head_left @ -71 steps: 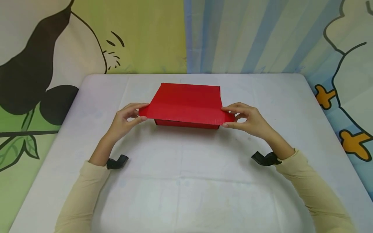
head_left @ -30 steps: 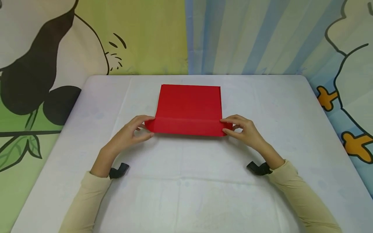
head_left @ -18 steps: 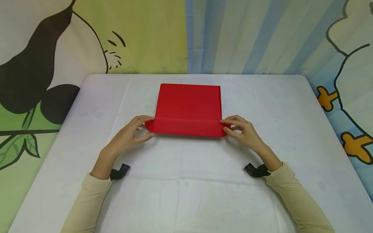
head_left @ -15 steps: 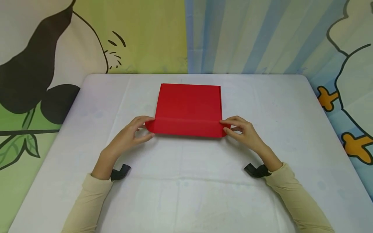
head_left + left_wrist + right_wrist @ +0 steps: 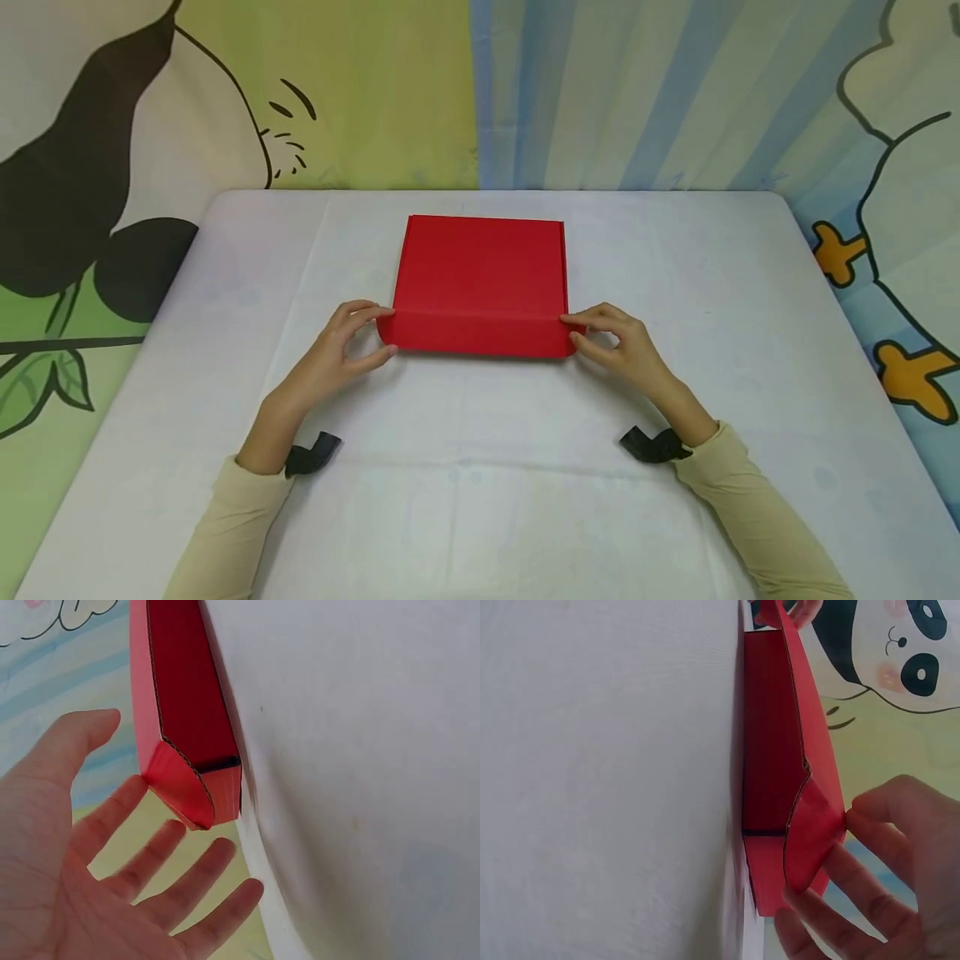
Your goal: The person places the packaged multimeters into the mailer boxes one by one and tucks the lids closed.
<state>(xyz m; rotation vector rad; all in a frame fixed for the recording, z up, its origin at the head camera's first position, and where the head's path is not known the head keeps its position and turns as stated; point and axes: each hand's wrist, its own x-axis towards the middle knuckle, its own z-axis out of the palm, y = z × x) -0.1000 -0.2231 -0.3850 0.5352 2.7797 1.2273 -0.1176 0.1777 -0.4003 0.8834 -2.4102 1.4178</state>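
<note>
A red cardboard box (image 5: 480, 262) lies on the table with its lid down over the top. Its front flap (image 5: 480, 335) slants down toward me, and a dark gap shows under it in both wrist views. My left hand (image 5: 337, 354) is at the left end; the index fingertip touches the crease of the left side tab (image 5: 178, 784), with the thumb apart. At the other end my right hand (image 5: 626, 346) has its fingertips against the right side tab (image 5: 814, 832), which bends inward. Its thumb lies close to the index finger, off the tab.
A white cloth covers the table (image 5: 465, 517). Black straps stick out at the left wrist (image 5: 313, 454) and right wrist (image 5: 654, 445). A printed cartoon curtain (image 5: 375, 100) stands behind the table and at its sides.
The front flap, earlier held out flat by both hands, has folded downward. Its side tabs have turned inward, and both hands have come lower and nearer to me, with the left grip loosened.
</note>
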